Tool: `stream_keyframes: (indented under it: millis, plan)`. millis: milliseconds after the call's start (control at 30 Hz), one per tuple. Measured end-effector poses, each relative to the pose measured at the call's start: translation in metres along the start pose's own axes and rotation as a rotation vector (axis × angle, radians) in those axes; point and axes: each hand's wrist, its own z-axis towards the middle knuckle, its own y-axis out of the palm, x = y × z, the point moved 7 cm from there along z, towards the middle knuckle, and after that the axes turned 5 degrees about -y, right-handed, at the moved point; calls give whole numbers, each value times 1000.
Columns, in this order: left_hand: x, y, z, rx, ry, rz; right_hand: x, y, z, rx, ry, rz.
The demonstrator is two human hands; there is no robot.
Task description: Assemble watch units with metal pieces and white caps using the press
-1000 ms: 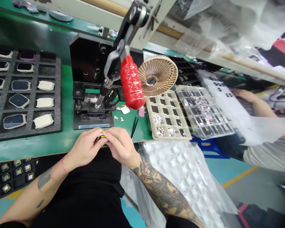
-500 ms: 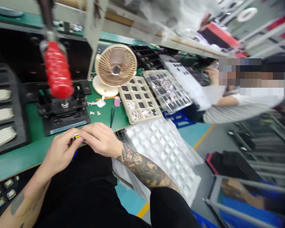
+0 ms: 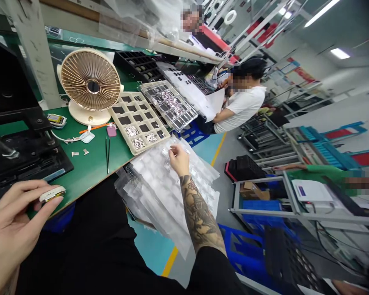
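Observation:
My left hand [image 3: 21, 221] is closed around a small white device casing [image 3: 52, 194] with a yellow part inside, near the front edge of the green bench. Out to the right, my right hand [image 3: 178, 159] is over a stack of translucent plastic sheets [image 3: 153, 164] with rows of pockets. Its fingers are curled together at the sheets' far part, and whatever is between them is too small to make out. Black tweezers [image 3: 108, 155] lie on the bench between my hands. Beside them are a pink piece [image 3: 111, 130] and two small metallic parts [image 3: 80, 153].
A cream fan [image 3: 92, 82] stands behind a compartment tray [image 3: 138, 119] of small parts. Next to it is a clear divided box [image 3: 169, 104]. A black press fixture [image 3: 21, 135] occupies the left. A co-worker in a white shirt [image 3: 247, 106] sits farther along the bench.
My hands have parted: the right has left the casing and reached right to the plastic sheets. The left still holds the casing. The view has swung right.

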Motion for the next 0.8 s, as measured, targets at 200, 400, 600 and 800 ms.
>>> stream_keyframes:
  millis: [200, 400, 600, 800]
  plan:
    - [-15, -4, -2, 52, -197, -64, 31, 36, 25, -144, 204, -177]
    - [-7, -1, 0, 55, -209, -111, 3, -6, 26, 0, 138, -186]
    - [-16, 10, -3, -38, -321, -238, -94, -39, -63, 341, -218, 193]
    - [-26, 20, 1, -128, -391, -397, -232, 45, -138, -93, -531, 862]
